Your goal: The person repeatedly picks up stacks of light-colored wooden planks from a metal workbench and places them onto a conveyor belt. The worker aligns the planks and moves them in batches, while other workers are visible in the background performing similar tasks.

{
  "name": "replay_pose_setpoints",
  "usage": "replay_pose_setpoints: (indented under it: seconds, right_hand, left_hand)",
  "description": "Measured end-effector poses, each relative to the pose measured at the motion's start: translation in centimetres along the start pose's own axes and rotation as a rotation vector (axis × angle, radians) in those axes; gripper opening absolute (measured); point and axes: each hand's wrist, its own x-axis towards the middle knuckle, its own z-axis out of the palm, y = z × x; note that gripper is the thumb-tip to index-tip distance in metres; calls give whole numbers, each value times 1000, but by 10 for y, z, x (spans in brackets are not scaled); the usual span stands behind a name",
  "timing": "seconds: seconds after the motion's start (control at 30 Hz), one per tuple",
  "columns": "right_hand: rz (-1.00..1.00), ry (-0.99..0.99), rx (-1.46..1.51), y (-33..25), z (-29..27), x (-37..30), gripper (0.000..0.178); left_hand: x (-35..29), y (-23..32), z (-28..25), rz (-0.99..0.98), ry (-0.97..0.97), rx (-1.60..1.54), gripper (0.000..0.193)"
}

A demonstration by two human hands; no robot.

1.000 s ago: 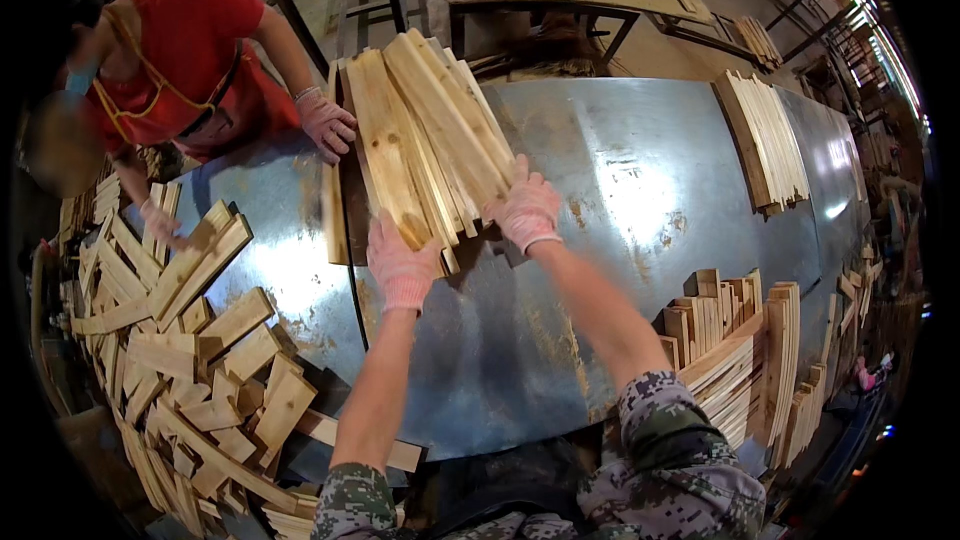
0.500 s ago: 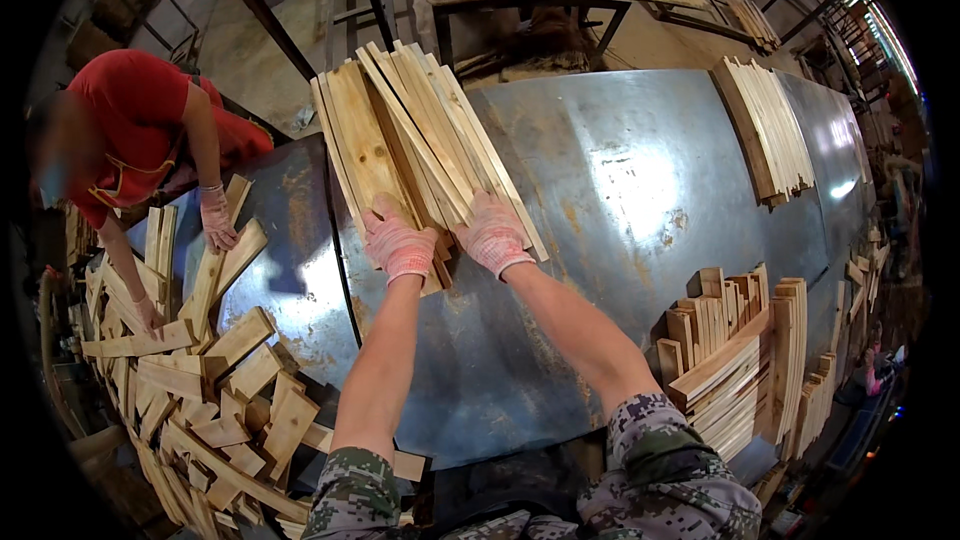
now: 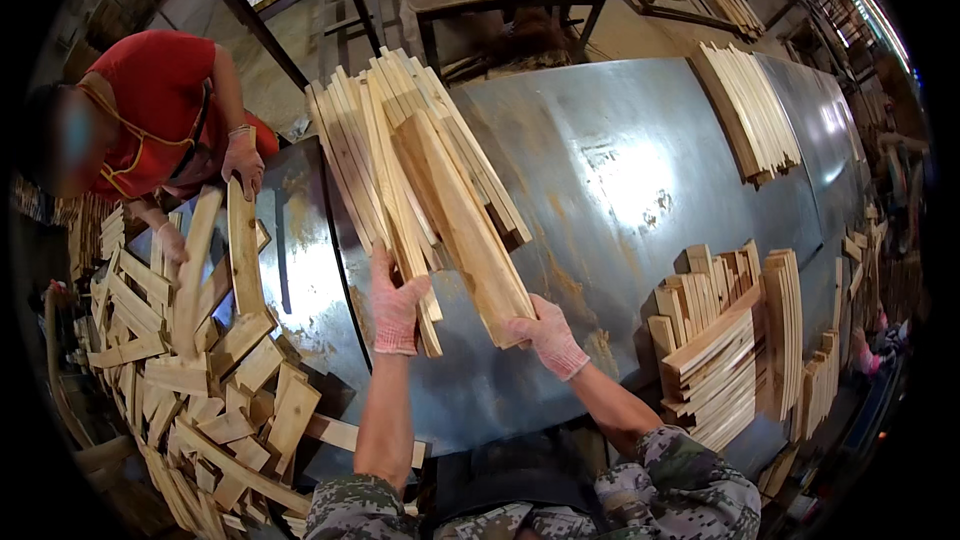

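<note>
A bundle of long pale wooden strips (image 3: 345, 155) lies on the metal table in front of me, fanned out of line. My right hand (image 3: 552, 338), in a pinkish knit glove, grips the near end of a wide wooden board (image 3: 462, 225), tilted over the other strips. My left hand (image 3: 396, 308), gloved alike, is closed at the near ends of some narrow wooden strips (image 3: 388, 195), its thumb against their side. The fingers behind those strips are partly hidden.
At left a co-worker in red (image 3: 160, 90) handles boards above a jumbled heap of short wood pieces (image 3: 180, 375). Stacked strips (image 3: 745, 110) lie at the far right of the metal table (image 3: 560, 180); more stacks (image 3: 715, 370) stand at near right.
My right hand has moved nearer and to the right, pulling a wide board out over the bundle. My left hand has shifted nearer and turned upright. The co-worker has raised a board.
</note>
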Motion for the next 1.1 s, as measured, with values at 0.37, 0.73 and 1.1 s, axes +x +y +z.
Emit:
replay_pose_setpoints:
  seconds: [0.37, 0.73, 1.1]
  right_hand:
    - [-223, 268, 163, 50, -113, -183, 58]
    - [-384, 585, -255, 173, -168, -264, 55]
    - [-172, 221, 92, 287, -197, -314, 47]
  left_hand:
    - [-161, 32, 116, -125, -466, -271, 118]
    - [-347, -66, 225, -21, -555, -145, 101]
    - [-437, -138, 188, -367, -493, -268, 100]
